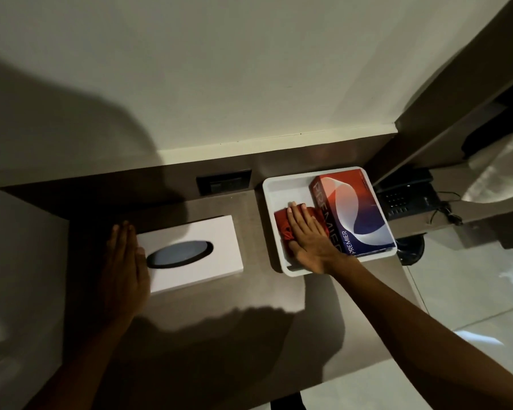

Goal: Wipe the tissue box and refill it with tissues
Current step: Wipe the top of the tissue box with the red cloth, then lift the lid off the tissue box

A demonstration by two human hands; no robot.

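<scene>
Your right hand (pixel 308 232) presses flat, fingers extended, on the red cloth (pixel 282 224) inside the white tray (pixel 271 184) beside the tissue pack (pixel 353 211), while your left hand (pixel 125 261) rests open against the white tissue box (pixel 196 253) on the desk (pixel 264 291).

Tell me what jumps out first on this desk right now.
The bright red-and-blue Premier tissue pack stands out, lying in the white tray at right, where the right hand presses flat on a red cloth. At left, the white tissue box cover with its dark oval slot lies on the desk, the left hand at its end.
</scene>
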